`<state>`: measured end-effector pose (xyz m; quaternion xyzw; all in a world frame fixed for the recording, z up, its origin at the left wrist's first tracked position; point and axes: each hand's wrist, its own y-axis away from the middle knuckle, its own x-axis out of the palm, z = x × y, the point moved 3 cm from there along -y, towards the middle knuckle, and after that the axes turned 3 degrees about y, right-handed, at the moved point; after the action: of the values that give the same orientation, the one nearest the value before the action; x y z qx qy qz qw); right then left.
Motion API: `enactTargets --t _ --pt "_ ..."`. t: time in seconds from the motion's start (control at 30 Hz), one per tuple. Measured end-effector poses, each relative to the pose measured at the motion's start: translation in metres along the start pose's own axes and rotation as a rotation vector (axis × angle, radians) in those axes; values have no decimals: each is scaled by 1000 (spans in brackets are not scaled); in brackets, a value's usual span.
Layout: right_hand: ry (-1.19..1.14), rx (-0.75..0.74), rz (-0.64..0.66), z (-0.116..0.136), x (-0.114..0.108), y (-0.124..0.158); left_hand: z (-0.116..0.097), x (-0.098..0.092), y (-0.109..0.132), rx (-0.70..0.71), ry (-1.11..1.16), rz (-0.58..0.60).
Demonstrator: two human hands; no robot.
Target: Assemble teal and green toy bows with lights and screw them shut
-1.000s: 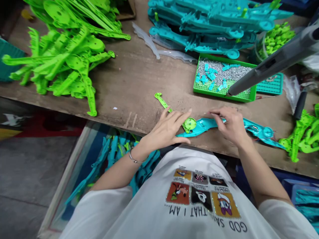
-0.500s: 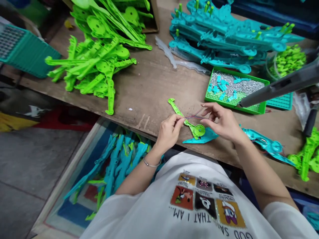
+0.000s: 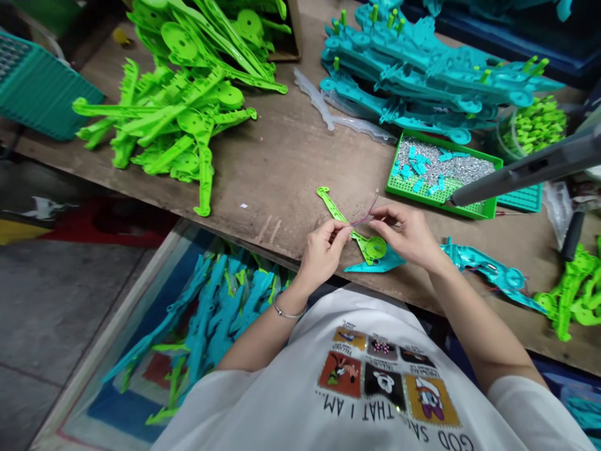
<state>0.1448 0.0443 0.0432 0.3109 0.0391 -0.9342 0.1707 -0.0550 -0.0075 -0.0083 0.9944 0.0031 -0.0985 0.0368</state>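
My left hand point(image 3: 323, 250) and my right hand point(image 3: 409, 237) both pinch a thin bundle of red and blue wires point(image 3: 365, 217) stretched between them. Under the wires a teal plastic shell point(image 3: 474, 262) lies along the near edge of the wooden bench point(image 3: 277, 169). A small green arm with a round end point(image 3: 357, 235) rests on the shell's left tip, just below my fingers.
A heap of green arms point(image 3: 183, 113) lies at the left, stacked teal shells point(image 3: 422, 75) at the back. A green tray of screws and teal bits point(image 3: 439, 172) sits right of centre, a grey tool point(image 3: 530, 166) over it. Finished pieces fill a bin point(image 3: 220, 307) below the bench.
A second ago both hands lay flat on the shell and the green arm. They have since lifted, picked up the wires and drawn them closer together.
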Motion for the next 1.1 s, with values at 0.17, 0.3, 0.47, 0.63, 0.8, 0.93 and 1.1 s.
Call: enactTargets --t 0.17,0.3,0.47,0.63,0.8,0.93,1.1 --pt "-33 -41 -101 -3 -5 2 -7 -5 0 86 -207 34" --pt "261 -176 -102 6 -6 11 -15 -5 0 178 -343 48" --pt "476 -221 -100 7 -6 21 -25 -4 -3 259 -442 64" --pt "415 -181 -99 -2 -10 26 -32 -2 -4 344 -555 93" --pt "385 -211 -134 -8 -17 31 -36 1 -5 429 -746 122" --pt "454 -242 -164 -7 -18 34 -41 4 -6 487 -851 146" --pt "401 -233 -193 -8 -16 37 -49 8 -8 548 -922 149"
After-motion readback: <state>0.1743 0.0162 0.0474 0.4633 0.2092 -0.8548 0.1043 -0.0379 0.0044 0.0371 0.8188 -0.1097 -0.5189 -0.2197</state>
